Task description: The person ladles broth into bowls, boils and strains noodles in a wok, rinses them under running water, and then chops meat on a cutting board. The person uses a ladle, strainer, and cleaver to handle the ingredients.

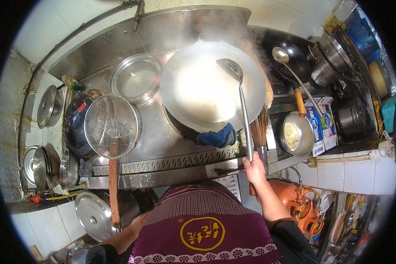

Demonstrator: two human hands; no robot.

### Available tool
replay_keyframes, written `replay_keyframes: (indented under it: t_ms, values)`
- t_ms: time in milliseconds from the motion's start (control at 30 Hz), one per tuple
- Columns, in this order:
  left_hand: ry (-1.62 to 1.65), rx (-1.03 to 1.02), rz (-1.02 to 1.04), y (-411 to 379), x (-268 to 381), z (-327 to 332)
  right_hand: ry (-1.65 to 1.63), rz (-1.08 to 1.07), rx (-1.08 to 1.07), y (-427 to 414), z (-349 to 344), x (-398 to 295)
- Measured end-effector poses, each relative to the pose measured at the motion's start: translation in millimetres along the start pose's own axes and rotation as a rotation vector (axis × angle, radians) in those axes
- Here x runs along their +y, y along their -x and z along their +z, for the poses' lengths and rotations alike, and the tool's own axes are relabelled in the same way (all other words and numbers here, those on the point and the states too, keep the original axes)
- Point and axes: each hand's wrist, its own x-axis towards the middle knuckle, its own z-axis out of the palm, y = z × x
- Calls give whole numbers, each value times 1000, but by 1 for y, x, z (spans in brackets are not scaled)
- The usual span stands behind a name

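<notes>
My right hand grips the steel handle of a wok spatula near its wooden end. The spatula's dark blade rests inside a large wok, toward its right. Steam and strong glare wash out the wok's middle, so its contents cannot be made out. A folded blue cloth lies against the wok's near rim. Low at my side, my left hand is partly hidden by the purple apron; its fingers do not show. Closest to it is the wooden handle of a round mesh strainer, jutting over the stove's front edge.
Left of the wok stands a steel basin of liquid. A bamboo brush lies close on the right. Farther right are a ladle, a bowl with pale food and a black wok. Below sits an orange gas cylinder.
</notes>
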Motion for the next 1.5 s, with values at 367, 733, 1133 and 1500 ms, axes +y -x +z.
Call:
replay_keyframes:
  t_ms: [367, 733, 1133, 1500]
  values:
    - [-172, 84, 212, 1, -37, 22, -13, 182, -83, 3, -11, -26]
    - [-41, 101, 198, 4, -2, 9, 90, -24, -75, 18, -56, -61]
    - [-33, 46, 200, -4, 2, 15, 733, -115, -251, -28, -100, -137]
    - [-23, 52, 195, 1, 8, 17, 717, -193, -304, -20, -99, -142]
